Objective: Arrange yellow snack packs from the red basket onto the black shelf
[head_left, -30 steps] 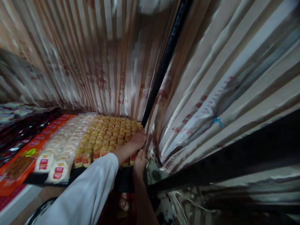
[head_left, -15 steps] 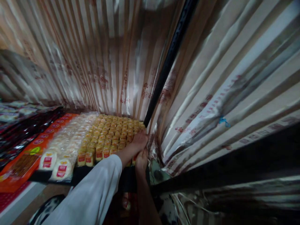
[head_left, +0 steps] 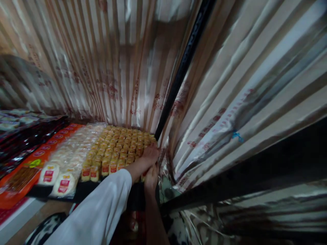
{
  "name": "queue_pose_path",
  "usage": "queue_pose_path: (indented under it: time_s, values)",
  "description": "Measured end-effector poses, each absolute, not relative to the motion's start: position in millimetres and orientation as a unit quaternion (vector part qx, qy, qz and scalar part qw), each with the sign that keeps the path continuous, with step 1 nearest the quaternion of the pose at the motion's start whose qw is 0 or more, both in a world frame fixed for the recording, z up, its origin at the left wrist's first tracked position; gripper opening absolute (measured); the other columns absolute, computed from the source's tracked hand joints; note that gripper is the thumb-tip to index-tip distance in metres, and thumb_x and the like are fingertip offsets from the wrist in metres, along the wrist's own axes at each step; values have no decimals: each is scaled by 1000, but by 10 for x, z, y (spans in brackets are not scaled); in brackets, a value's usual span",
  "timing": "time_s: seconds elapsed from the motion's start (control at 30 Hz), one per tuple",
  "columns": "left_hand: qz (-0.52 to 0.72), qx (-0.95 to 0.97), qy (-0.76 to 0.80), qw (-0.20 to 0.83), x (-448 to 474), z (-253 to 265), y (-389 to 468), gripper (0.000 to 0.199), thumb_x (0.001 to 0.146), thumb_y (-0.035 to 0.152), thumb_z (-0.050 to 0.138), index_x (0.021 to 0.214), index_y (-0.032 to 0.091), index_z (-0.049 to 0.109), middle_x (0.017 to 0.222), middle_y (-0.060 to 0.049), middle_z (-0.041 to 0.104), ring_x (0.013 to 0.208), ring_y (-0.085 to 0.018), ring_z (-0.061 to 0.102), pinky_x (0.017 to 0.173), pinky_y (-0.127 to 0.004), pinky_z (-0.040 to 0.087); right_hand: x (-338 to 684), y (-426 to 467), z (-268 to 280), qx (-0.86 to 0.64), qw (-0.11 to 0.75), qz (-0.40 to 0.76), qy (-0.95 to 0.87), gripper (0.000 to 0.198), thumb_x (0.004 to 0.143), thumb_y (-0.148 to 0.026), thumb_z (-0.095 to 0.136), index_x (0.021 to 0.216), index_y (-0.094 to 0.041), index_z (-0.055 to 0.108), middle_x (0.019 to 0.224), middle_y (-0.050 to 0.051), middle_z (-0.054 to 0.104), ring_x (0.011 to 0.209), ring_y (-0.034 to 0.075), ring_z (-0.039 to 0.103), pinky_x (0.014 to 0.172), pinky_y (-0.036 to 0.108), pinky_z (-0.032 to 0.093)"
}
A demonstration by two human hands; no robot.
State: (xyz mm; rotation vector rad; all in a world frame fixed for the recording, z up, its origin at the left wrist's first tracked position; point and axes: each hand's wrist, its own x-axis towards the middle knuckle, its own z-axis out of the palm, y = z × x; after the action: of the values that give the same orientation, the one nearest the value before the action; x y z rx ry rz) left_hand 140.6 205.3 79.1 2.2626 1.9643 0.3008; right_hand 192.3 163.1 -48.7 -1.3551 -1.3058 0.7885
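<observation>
My left hand [head_left: 151,153], below a white sleeve, reaches to the right end of the yellow-wrapped snack packs [head_left: 120,144], close to the foot of a black pole [head_left: 178,71]. Directly below it is my right hand [head_left: 151,175], with the forearm coming up from the bottom. The two hands are close together at the display's right edge, beside the gathered striped sheet [head_left: 167,158]. Their fingers look curled in, but the light is dim and the fingertips are hidden. What they grip cannot be made out.
White round packs [head_left: 63,183], an orange package [head_left: 24,170] and dark shiny packets [head_left: 28,146] lie to the left. Striped sheeting [head_left: 112,68] hangs behind and to the right, with a blue tie [head_left: 237,136] on it. A dark bar [head_left: 242,170] crosses at right.
The whole view has shifted slightly, so things sit a little further left. Both hands stay together at the same corner.
</observation>
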Motion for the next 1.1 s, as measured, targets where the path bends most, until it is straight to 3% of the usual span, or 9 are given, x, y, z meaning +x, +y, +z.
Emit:
queue_pose_path:
  time_s: [0.33, 0.47, 0.6, 0.73, 0.93, 1.1]
  values:
    - [152, 768, 622, 19, 1379, 769, 1939, 35, 86, 19, 37, 117, 15, 53, 117, -14, 51, 113, -26, 42, 89, -37, 42, 1975, 1404, -305, -576, 525, 334, -531, 57, 87, -48, 23, 118, -10, 53, 130, 18, 49, 124, 24, 39, 105, 42, 26]
    - [266, 727, 632, 29, 1377, 806, 1545, 31, 84, 21, 40, 109, 17, 58, 113, -10, 52, 107, -23, 47, 89, -33, 43, 2038, 1138, -189, -554, 532, 333, -548, 57, 86, -45, 26, 123, -8, 48, 129, 19, 48, 123, 25, 40, 103, 42, 28]
    - [421, 633, 642, 100, 1346, 686, 758, 29, 84, 16, 36, 98, 20, 61, 103, -5, 57, 100, -14, 51, 91, -25, 42, 2101, 619, -99, -521, 550, 365, -540, 50, 87, -42, 33, 125, -13, 46, 123, 15, 53, 112, 24, 50, 94, 41, 38]
    - [488, 532, 669, 178, 1265, 320, -153, 25, 83, 16, 38, 84, 21, 62, 90, -5, 59, 89, -13, 55, 82, -24, 47, 2086, 34, -171, -543, 467, 442, -539, 47, 85, -44, 37, 119, -15, 50, 112, 12, 60, 102, 22, 56, 88, 37, 43]
    - [389, 377, 793, 277, 979, -554, -879, 24, 77, 8, 41, 79, 20, 61, 89, -4, 62, 91, -14, 57, 85, -29, 47, 1798, -413, -721, -517, 325, 532, -586, 37, 78, -32, 44, 109, -16, 58, 113, 11, 62, 106, 21, 55, 95, 39, 39]
    - [214, 302, 874, 315, 670, -1025, -890, 25, 78, 11, 45, 96, 14, 63, 103, -9, 65, 98, -16, 59, 88, -27, 45, 1496, -400, -1234, -522, 237, 560, -598, 27, 69, -28, 49, 87, -18, 66, 96, 9, 69, 95, 24, 61, 92, 44, 41]
